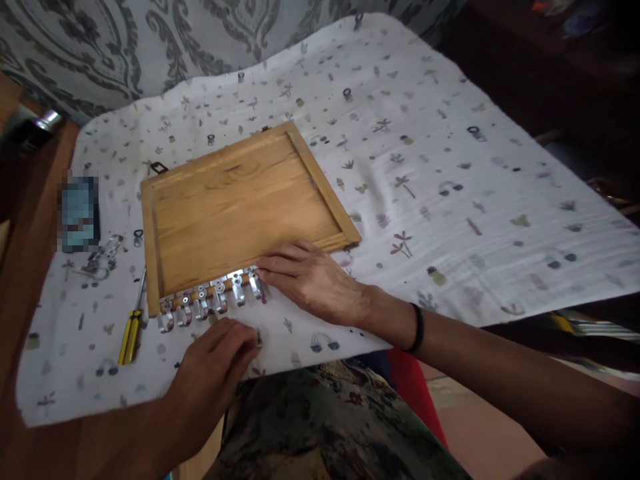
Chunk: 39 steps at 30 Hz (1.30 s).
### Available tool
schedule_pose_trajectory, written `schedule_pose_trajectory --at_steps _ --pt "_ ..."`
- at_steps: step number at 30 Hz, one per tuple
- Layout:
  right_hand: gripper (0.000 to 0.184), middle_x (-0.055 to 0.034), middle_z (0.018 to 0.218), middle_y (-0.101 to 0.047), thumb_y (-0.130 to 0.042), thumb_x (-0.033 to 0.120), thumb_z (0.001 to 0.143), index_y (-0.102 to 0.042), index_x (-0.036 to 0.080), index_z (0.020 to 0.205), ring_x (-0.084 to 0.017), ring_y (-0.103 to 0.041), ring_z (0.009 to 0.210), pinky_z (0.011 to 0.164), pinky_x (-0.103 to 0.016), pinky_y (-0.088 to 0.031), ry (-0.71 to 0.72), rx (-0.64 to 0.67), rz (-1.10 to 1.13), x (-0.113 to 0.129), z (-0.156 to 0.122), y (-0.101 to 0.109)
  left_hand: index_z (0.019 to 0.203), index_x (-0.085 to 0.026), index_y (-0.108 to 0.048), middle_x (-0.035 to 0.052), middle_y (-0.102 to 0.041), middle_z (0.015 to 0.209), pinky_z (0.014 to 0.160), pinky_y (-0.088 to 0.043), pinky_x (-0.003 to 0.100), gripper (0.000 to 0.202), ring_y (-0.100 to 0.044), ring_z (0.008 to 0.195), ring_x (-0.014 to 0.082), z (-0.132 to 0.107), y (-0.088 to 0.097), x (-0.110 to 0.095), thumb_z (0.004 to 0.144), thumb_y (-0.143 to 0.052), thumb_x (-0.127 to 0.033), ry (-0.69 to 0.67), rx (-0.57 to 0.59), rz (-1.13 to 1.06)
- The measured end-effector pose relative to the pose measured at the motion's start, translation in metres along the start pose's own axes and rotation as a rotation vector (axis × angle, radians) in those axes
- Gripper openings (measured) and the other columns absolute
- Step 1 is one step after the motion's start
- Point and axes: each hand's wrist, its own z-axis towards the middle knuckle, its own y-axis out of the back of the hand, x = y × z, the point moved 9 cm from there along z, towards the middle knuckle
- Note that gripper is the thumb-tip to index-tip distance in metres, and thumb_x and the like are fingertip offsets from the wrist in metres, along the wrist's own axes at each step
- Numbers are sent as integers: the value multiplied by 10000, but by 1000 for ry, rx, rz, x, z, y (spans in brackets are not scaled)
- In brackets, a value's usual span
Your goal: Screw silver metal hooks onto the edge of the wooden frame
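A shallow wooden panel with a raised frame (240, 200) lies on the patterned cloth. Several silver metal hooks (201, 300) sit in a row along its near edge, their curved ends hanging over the cloth. My right hand (315, 283) lies with fingers stretched over the near edge, fingertips touching beside the rightmost hook (255, 285). Below the row, my left hand (215, 357) is pinched, thumb against fingers, with a tiny object at the tips too small to name. A screwdriver with a yellow and black handle (131, 337) lies left of the panel.
A loose pile of metal hooks (104, 259) lies on the cloth at left, near a blurred phone (79, 213). The white printed cloth (450, 220) spreads across the table. A dark object with a shiny end (37, 130) stands at the far left edge.
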Motion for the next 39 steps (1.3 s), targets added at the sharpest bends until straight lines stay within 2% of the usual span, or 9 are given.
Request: schedule_pose_trajectory --at_steps 7,12,17,20,22,25,30,34,39 --pt "231 -90 1209 -738 -489 152 1038 -701 137 1129 -244 -594 1088 895 -395 -471 -3 -8 3 0 -1 0 844 -217 -563 11 -590 799 708 -469 300 188 -578 764 180 -12 -8 0 1019 -522 -273 116 -82 90" --pt "212 -93 1200 -740 -511 145 1026 -699 143 1123 -243 -599 1088 896 -393 -480 1 3 16 1 0 0 869 -217 -595 24 -617 772 688 -470 325 199 -590 726 191 -9 -10 -11 1027 -475 -240 33 -202 256" --pt "214 -92 1216 -735 -521 147 1018 -697 147 1139 -247 -598 1082 887 -400 -486 7 15 3 1 0 0 903 -228 -575 19 -625 773 666 -475 320 189 -609 707 190 -7 -8 -15 1035 -441 -235 0 -218 319" --pt "194 -91 1201 -741 -542 151 1011 -694 119 1128 -257 -598 1074 880 -401 -484 11 4 0 2 1 1 1028 -227 -586 35 -666 871 691 -502 312 132 -645 789 197 -6 -9 -16 1030 -454 -225 -19 -188 332" --pt "184 -89 1193 -743 -562 152 1004 -691 105 1126 -262 -599 1071 883 -400 -482 17 -3 3 2 1 2 1062 -221 -587 47 -673 904 690 -521 303 164 -651 813 198 -5 -11 -19 1006 -447 -156 -72 -157 337" --pt "180 -89 1199 -740 -575 154 1000 -686 106 1133 -257 -601 1072 886 -392 -478 12 11 5 2 1 2 1100 -206 -579 72 -667 929 705 -558 307 289 -650 830 208 -7 -16 -21 921 -424 -41 -154 -93 354" --pt "171 -86 1176 -745 -575 157 1001 -692 106 1116 -250 -604 1068 890 -385 -481 12 3 9 2 2 3 1250 -191 -508 116 -665 1035 769 -595 359 505 -649 925 261 -14 -29 -19 794 -437 13 -210 34 429" --pt "177 -87 1181 -742 -569 150 1001 -694 108 1119 -250 -604 1066 900 -391 -482 8 2 -3 2 2 3 1217 -156 -492 141 -649 1032 779 -591 441 520 -629 917 303 -13 -29 -21 731 -426 19 -171 39 456" --pt "180 -96 1182 -740 -572 142 996 -690 98 1125 -254 -601 1066 905 -400 -483 9 11 5 2 2 2 1115 -198 -525 83 -633 1006 750 -579 380 433 -623 882 257 -9 -35 -15 761 -453 40 -141 251 408"
